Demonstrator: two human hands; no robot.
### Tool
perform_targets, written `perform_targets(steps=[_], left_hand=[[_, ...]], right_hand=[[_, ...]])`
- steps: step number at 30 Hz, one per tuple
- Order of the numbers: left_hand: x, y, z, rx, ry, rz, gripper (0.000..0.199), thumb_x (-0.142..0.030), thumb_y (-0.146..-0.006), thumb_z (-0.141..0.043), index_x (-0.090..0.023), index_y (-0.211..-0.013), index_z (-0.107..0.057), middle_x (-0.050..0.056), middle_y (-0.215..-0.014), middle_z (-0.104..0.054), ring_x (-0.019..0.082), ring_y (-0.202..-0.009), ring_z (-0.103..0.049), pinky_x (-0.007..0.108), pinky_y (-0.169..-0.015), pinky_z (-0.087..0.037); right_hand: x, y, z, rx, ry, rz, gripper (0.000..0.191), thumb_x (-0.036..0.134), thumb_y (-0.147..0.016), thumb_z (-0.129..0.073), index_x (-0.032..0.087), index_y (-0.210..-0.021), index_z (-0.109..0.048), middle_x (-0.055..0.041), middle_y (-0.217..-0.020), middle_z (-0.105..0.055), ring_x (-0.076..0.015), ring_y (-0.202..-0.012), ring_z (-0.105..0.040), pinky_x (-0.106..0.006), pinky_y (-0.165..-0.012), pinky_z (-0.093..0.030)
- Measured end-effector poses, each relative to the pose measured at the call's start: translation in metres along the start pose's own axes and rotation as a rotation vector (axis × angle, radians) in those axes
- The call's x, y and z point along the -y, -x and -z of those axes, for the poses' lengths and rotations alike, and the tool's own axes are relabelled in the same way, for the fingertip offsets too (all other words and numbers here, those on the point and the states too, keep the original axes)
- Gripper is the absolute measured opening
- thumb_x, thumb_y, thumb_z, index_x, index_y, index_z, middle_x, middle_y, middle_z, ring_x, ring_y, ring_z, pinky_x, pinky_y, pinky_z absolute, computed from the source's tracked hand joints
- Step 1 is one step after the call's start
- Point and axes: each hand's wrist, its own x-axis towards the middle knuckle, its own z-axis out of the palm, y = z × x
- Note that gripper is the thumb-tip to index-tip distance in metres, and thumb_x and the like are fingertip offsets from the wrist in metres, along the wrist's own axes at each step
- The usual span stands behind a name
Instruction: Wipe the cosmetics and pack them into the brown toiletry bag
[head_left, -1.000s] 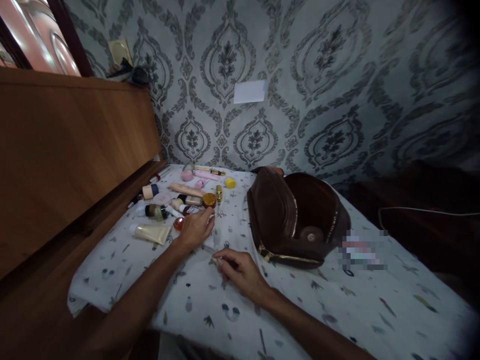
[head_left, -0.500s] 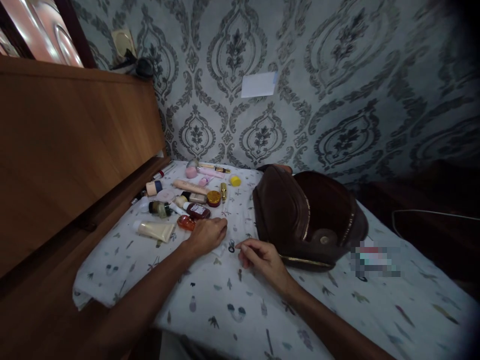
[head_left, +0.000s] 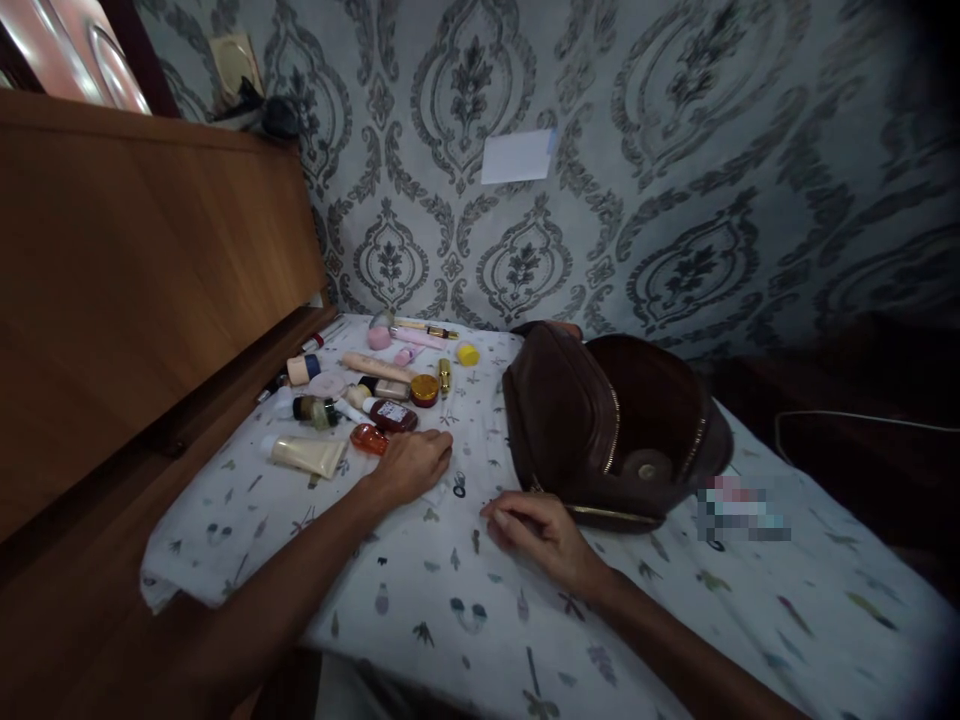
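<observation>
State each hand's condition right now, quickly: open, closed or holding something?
Left hand: curled; cannot tell whether it holds anything.
Right hand: loosely curled; no held item visible, though its grip is partly hidden.

Beyond the hands [head_left: 414, 467] stands a wall [head_left: 592, 90] patterned in grey, a white sheet [head_left: 517, 157] against it. Left of them runs a wooden panel [head_left: 150, 270]; at its far top end sits a dark object [head_left: 280, 119], too dim to name, below a pale square plate [head_left: 234, 62]. Far right of them, a thin white cable [head_left: 870, 417] crosses shadow
</observation>
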Motion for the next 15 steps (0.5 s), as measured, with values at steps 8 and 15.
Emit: perform_targets(steps=[8, 15], left_hand=[[-0.003, -0.002, -0.003, 0.012, 0.023, -0.001, 0.018, -0.021, -0.095, -0.045, -0.018, -0.095, -0.062, 0.009, -0.096, -0.073, 0.023, -0.086, -0.069, 0.03, -0.067, -0.047], [-0.007, -0.004, -0.005, 0.023, 0.044, -0.034, 0.019, -0.019, -0.095, -0.043, -0.017, -0.092, -0.061, 0.009, -0.093, -0.073, 0.023, -0.085, -0.07, 0.029, -0.066, -0.045]], right_hand=[[-0.025, 0.062, 0.099, -0.874, 0.269, -0.16, 0.033, 0.042, -0.092, -0.052, 0.018, -0.077, -0.069, -0.0032, -0.058, -0.061, -0.016, -0.05, -0.053, -0.028, -0.052, -0.044], [-0.101, 0.077, 0.232, -1.029, 0.838, -0.541, 0.031, 0.02, -0.084, -0.042, 0.007, -0.094, -0.069, -0.0216, -0.093, -0.066, -0.0241, -0.083, -0.058, -0.036, -0.073, -0.045]])
